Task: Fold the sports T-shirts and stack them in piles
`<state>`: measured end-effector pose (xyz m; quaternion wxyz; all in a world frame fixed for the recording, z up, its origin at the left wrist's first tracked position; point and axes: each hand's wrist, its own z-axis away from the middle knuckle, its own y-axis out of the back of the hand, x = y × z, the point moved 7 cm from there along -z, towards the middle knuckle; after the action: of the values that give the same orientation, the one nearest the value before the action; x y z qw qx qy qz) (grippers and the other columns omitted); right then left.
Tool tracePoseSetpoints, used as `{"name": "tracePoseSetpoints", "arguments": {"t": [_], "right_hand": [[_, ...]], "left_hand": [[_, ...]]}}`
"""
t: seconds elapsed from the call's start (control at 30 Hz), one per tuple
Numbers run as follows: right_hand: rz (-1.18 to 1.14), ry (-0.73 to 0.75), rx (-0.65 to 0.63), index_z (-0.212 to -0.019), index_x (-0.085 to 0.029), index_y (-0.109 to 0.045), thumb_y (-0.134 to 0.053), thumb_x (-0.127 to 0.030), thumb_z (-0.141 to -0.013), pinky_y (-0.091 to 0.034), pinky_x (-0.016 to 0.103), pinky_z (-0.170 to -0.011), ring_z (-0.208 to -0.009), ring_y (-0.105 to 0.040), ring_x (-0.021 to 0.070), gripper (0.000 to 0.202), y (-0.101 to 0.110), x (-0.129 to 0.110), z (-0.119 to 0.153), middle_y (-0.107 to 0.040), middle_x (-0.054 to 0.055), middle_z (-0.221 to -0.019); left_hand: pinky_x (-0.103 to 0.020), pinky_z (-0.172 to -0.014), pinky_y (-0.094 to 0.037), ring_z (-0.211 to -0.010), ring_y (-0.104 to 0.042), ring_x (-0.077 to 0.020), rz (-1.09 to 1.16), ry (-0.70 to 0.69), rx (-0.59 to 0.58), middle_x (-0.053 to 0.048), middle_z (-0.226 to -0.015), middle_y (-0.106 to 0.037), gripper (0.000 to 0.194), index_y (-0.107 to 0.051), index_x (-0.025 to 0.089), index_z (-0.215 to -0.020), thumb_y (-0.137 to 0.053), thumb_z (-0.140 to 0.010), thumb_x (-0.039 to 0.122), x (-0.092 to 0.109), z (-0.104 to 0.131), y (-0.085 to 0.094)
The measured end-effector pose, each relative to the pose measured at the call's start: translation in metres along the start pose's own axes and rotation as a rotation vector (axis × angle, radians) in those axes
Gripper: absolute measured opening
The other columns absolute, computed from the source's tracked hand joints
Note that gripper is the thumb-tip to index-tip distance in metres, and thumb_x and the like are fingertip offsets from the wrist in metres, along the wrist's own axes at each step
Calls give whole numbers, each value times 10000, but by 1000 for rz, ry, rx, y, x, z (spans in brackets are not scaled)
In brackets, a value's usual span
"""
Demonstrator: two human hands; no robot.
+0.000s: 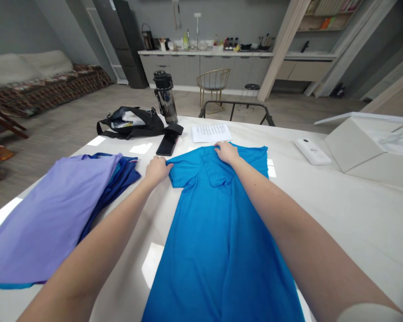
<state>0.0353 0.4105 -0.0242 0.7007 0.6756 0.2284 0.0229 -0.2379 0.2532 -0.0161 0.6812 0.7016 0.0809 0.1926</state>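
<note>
A blue short-sleeved shirt (204, 228) lies spread on the white table (362, 201), its collar end away from me and its lower part running out of the bottom of the view. My left hand (157, 170) is closed on the edge of the left sleeve. At the collar end, my right hand (226, 153) has its fingers closed on the fabric near the neckline. Left of the shirt, a purple shirt (57, 210) rests on top of dark blue clothing (121, 181).
Beyond the shirt are a black phone (167, 143), a black bag (134, 121), a dark bottle (167, 100) and a printed sheet (211, 133). A white device (312, 152) and a white box (362, 143) stand at the right. A chair back (237, 105) rises behind the far edge.
</note>
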Motion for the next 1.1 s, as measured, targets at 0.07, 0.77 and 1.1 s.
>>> {"name": "tracePoseSetpoints", "arguments": {"t": [0.07, 0.77, 1.1], "right_hand": [[1, -19, 0, -1227, -254, -660, -503, -330, -1016, -473, 483, -972, -1197, -607, 319, 274, 1, 2, -2, -681, 125, -1305], [-292, -214, 179, -936, -185, -765, -545, -427, -979, -468, 278, -747, -827, -674, 210, 329, 77, 140, 87, -761, 60, -881], [-68, -176, -30, -952, -248, -722, -660, -679, -861, -473, 322, -710, -909, -694, 275, 444, 53, 113, 161, -765, 93, -1025]], "left_hand": [[-456, -863, -515, -1056, -665, -379, 81, 22, -21, -189, -1115, -709, 303, -710, 189, -953, -570, -870, 444, -4, -2, 5], [-325, -769, -542, -852, -713, -210, 793, -547, -412, -108, -1002, -761, 276, -666, 172, -1082, -551, -961, 391, 242, 46, 50], [-402, -1063, -471, -1186, -644, -283, 49, -540, -200, -142, -1288, -639, 448, -627, 253, -1379, -433, -980, 313, 215, -32, -41]]}}
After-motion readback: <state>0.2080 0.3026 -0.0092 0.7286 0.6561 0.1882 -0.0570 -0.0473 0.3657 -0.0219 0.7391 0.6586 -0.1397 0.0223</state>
